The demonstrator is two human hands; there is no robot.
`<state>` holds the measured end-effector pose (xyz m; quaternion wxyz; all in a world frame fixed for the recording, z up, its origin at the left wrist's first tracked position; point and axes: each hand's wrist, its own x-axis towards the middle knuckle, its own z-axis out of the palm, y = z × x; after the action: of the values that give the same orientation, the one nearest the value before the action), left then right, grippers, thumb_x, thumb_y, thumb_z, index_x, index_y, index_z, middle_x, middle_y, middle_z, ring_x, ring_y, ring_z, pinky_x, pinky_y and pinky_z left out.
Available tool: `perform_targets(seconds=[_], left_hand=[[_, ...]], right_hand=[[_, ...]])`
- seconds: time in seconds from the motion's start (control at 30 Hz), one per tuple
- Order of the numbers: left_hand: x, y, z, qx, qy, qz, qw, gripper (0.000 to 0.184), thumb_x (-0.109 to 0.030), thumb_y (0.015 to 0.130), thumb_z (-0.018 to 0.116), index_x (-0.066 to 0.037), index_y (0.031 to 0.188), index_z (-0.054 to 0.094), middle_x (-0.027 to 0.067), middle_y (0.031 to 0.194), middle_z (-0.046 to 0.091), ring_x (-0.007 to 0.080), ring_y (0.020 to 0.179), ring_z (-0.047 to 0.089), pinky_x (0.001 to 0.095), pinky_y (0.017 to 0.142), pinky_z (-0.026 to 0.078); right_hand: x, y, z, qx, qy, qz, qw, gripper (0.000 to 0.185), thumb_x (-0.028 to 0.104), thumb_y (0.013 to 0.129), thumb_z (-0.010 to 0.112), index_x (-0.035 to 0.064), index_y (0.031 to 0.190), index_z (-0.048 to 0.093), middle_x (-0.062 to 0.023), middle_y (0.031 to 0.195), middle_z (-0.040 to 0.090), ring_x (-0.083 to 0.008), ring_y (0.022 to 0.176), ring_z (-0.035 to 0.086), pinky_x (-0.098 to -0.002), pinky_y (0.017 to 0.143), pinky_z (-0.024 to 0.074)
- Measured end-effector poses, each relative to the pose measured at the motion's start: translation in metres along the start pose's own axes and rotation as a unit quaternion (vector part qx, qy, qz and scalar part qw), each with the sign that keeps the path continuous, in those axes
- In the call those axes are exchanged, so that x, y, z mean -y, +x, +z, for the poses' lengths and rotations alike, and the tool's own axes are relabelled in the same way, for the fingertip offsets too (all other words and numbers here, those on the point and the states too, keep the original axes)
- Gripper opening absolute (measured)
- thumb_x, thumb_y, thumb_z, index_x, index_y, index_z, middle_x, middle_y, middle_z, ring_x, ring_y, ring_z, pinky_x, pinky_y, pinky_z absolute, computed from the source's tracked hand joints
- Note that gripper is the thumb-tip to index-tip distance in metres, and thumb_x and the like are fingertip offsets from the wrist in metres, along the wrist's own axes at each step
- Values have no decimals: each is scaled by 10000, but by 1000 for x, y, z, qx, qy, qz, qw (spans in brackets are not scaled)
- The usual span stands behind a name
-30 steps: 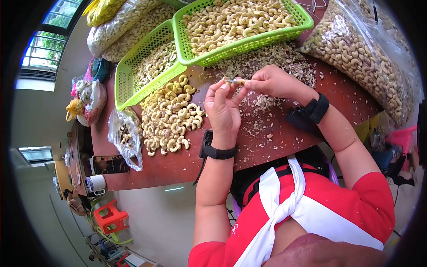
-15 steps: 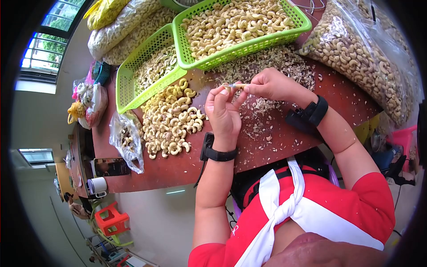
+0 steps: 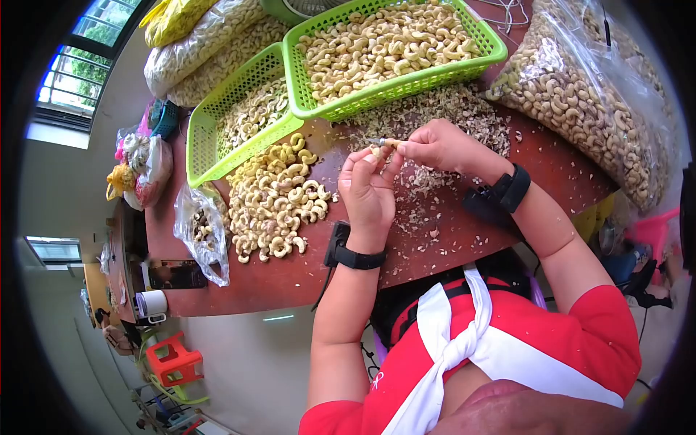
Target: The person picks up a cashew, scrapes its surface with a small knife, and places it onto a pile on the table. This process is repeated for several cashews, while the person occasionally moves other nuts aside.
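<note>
The left hand (image 3: 370, 192) pinches a pale cashew (image 3: 376, 151) between thumb and fingertips, above the red-brown table (image 3: 478, 246). The right hand (image 3: 438, 148) grips the handle of a small knife (image 3: 390, 142), its blade at the nut; whether the edge touches it, I cannot tell.

Beyond the hands stand 2 light green perforated plastic baskets. The larger basket (image 3: 344, 107) holds a broad, deep layer of pale cashews. The smaller basket (image 3: 205, 138), just beside it on the left, holds cashews in its right part, while its left wall and end show bare. A loose pile of cashews (image 3: 272, 196) lies in front of the smaller basket, and papery skin flakes (image 3: 449, 109) are strewn before the larger basket.

Just left of the pile, a crumpled clear bag (image 3: 214, 261) contains some darker pieces. At the right, a large transparent bag (image 3: 580, 109) bulges with brownish cashews. At the upper left, 2 clear sacks (image 3: 206, 47) of cashews lie against each other, with a yellow bag (image 3: 174, 22) beside them; its contents are hidden. A white mug (image 3: 152, 303) sits at the table's left end, its inside out of sight.
</note>
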<state>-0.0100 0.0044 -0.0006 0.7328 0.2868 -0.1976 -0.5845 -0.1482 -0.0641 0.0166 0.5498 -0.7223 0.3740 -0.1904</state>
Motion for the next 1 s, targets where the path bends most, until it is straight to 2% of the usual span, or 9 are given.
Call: perform_targets(seconds=[0.07,0.3,0.53,0.73,0.83,0.9,1.0], left_hand=[[0,1,1,-12,1,-5,1000,83,-43,750,475,6,816,480,78,784,535,182,801,551,326,765,472],[-3,4,-3,-39,19,9,999,136,-26,753,500,5,880,460,89,810,535,175,765,553,325,686,511],[-2,5,-6,-29,39,19,999,82,-30,765,504,-4,835,470,70,816,518,152,758,544,332,658,521],[1,2,-6,-20,51,16,998,73,-3,730,474,7,802,473,107,782,535,195,777,555,359,739,491],[1,4,-4,-14,4,5,1000,101,-23,733,470,19,824,471,112,785,527,211,786,552,369,777,471],[-2,4,-1,-51,-18,-26,998,150,-51,754,465,16,887,464,104,792,521,222,808,546,365,783,466],[-2,4,-2,-41,-17,-29,999,195,-73,775,463,5,953,446,96,806,520,226,820,538,366,775,468]], right_hand=[[-4,2,1,1,29,29,999,339,314,761,532,31,581,578,34,445,430,-40,405,355,-210,377,279],[-2,3,4,15,46,42,998,354,321,782,518,32,583,567,45,445,417,-33,403,342,-205,370,259],[-3,3,4,14,26,32,999,356,323,781,521,31,584,567,41,442,414,-35,402,342,-208,370,258],[-9,5,4,1,33,35,999,343,305,782,523,32,580,569,41,443,409,-37,402,336,-209,368,259],[-8,6,3,0,50,41,998,332,292,785,523,34,580,563,51,444,399,-34,396,319,-206,362,242],[-9,6,3,6,63,46,997,329,286,787,522,35,577,558,57,444,392,-30,394,308,-204,359,231],[-11,7,3,14,105,49,993,329,281,793,517,41,571,545,66,448,377,-23,393,285,-199,356,210]])
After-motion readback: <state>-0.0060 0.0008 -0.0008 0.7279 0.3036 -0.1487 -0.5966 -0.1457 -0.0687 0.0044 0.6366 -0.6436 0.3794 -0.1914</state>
